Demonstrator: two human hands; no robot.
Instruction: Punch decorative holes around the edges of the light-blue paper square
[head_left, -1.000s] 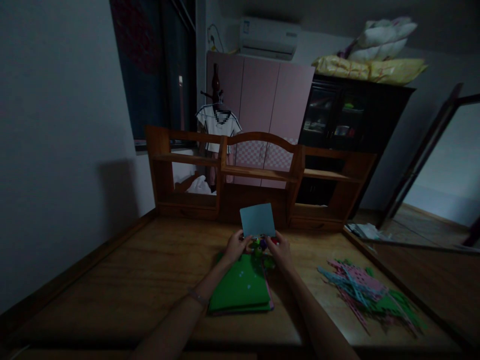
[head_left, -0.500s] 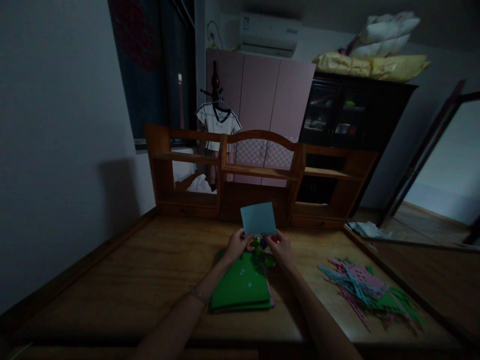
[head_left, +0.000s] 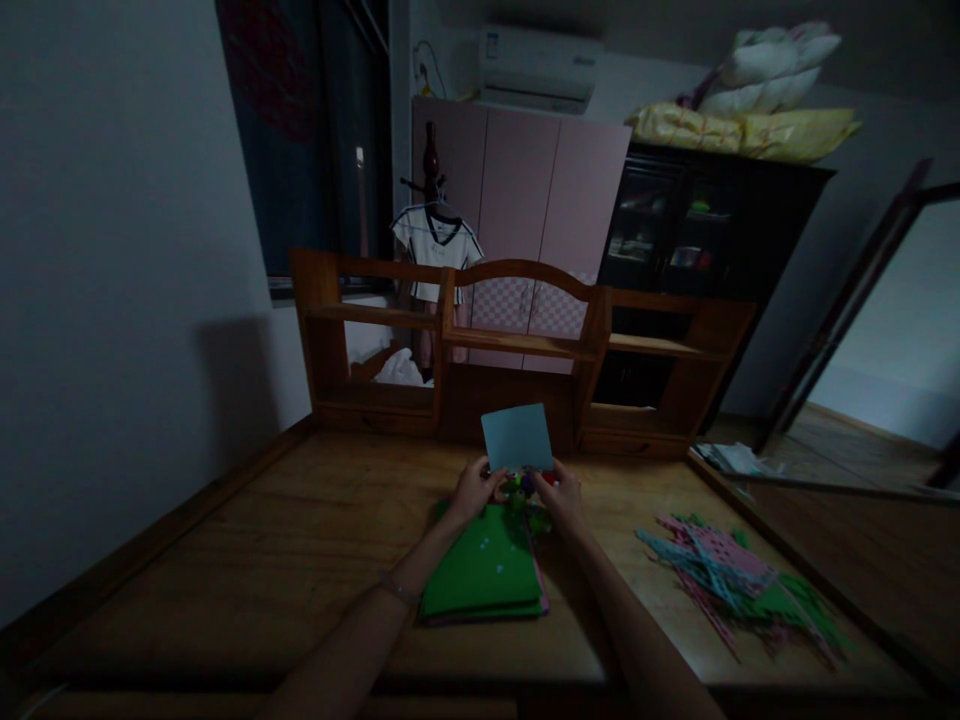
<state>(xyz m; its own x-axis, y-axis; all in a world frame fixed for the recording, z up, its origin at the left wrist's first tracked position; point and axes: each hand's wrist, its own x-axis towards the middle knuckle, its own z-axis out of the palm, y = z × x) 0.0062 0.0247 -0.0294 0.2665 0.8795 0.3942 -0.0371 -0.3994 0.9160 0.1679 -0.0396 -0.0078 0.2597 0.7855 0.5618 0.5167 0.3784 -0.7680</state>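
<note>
A light blue sheet of paper (head_left: 517, 437) stands upright above the desk. My left hand (head_left: 473, 491) pinches its lower left corner and my right hand (head_left: 562, 496) pinches its lower right corner. Between the two hands sits a small cluster of colourful bits (head_left: 523, 489), green, purple and red; I cannot make out what they are. Under my hands lies a stack of green paper (head_left: 484, 570) with pink sheets showing at its right edge.
A heap of cut paper strips (head_left: 731, 580), pink, blue and green, lies on the right of the wooden desk (head_left: 247, 560). A wooden shelf unit (head_left: 517, 345) stands along the desk's back edge. The wall is close on the left.
</note>
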